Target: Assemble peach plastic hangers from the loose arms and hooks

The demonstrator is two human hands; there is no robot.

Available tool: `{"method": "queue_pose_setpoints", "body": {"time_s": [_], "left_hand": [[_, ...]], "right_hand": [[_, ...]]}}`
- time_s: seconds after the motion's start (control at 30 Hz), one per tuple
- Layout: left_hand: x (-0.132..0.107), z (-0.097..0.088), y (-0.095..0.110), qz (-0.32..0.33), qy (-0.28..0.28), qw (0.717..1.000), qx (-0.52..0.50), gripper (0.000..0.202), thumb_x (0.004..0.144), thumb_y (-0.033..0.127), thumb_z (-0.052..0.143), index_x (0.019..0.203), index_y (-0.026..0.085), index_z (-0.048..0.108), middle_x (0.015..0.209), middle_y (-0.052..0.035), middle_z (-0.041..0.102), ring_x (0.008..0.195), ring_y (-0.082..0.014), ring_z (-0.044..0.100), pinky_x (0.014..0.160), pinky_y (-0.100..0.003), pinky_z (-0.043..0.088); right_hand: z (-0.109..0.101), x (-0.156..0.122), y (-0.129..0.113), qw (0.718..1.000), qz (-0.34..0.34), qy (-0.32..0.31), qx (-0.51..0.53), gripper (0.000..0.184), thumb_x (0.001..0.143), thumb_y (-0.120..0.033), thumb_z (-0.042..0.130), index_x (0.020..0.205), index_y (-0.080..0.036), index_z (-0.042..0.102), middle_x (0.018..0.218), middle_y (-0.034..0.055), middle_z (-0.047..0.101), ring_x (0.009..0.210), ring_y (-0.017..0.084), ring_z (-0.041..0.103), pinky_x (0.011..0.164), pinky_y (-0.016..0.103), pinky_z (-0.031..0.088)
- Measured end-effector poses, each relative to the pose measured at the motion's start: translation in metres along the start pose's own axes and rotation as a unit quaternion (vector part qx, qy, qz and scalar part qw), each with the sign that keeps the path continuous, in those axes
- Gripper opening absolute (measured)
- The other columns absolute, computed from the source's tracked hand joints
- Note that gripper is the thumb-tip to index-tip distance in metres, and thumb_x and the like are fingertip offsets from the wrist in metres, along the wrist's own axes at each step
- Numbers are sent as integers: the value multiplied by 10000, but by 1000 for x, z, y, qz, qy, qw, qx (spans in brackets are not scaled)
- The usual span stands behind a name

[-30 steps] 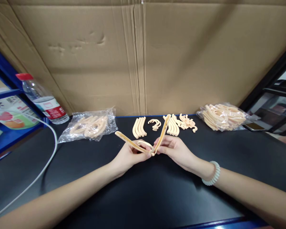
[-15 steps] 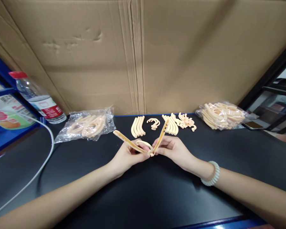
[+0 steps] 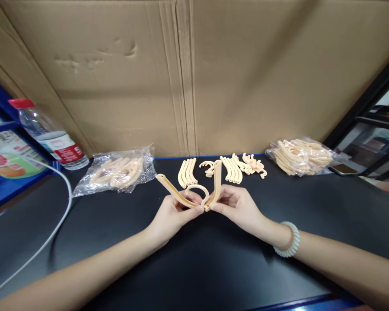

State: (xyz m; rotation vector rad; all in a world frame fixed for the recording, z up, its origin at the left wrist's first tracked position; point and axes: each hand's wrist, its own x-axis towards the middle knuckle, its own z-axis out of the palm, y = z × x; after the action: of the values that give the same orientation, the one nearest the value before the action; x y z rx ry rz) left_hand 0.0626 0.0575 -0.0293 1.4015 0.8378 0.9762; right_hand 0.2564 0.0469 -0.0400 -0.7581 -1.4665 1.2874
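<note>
Between my hands is a cream plastic folding hanger in parts that meet in a V. My left hand [image 3: 179, 211] pinches the left hanger arm [image 3: 176, 193] and the foot of the curved hook [image 3: 201, 188]. Closed on the lower end of the right hanger arm [image 3: 217, 183] is my right hand [image 3: 232, 203]. Both arms point up and outward, their hollow sides toward me. Fingertips hide part of the joint where the pieces meet. Behind, several loose arms [image 3: 188, 172] lie side by side, with loose hooks [image 3: 207, 167] and another row of arms [image 3: 231, 169] to their right.
A pile of small hooks [image 3: 253, 164] lies farther right. Clear bags of hanger parts stand left [image 3: 119, 172] and right [image 3: 303, 156]. At far left are a bottle [image 3: 60, 144] and a white cable [image 3: 60, 218]. Cardboard [image 3: 116, 86] walls the back; a phone [image 3: 343, 169] lies right.
The right hanger arm has turned more upright, and its hollow face shows more. The hook stands higher and rounder in view. Both hands keep their hold, almost in the same place.
</note>
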Motion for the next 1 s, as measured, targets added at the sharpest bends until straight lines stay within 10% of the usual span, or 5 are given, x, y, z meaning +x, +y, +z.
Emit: {"method": "queue_pose_setpoints", "body": {"time_s": [0.43, 0.8, 1.0], "left_hand": [[1, 3, 3, -44, 31, 998, -27, 245, 692, 250, 824, 799, 137, 635, 737, 19, 660, 714, -111, 640, 733, -230, 525], [12, -52, 19, -109, 9, 987, -116, 324, 630, 216, 881, 861, 143, 666, 932, -32, 715, 807, -146, 717, 780, -203, 575], [24, -74, 17, -67, -35, 997, 27, 247, 699, 253, 821, 866, 163, 662, 885, -30, 725, 827, -147, 699, 801, -242, 552]], "right_hand": [[4, 2, -2, 997, 37, 59, 23, 290, 686, -300, 823, 789, -183, 579, 730, -7, 655, 630, 137, 647, 595, 269, 542], [-105, 19, -50, 984, 107, -92, -106, 260, 697, -276, 819, 774, -143, 610, 731, 25, 685, 633, 129, 656, 548, 228, 538], [-121, 21, -50, 948, 138, -162, -235, 268, 662, -295, 819, 760, -144, 621, 701, 8, 665, 603, 121, 619, 555, 238, 494]]}}
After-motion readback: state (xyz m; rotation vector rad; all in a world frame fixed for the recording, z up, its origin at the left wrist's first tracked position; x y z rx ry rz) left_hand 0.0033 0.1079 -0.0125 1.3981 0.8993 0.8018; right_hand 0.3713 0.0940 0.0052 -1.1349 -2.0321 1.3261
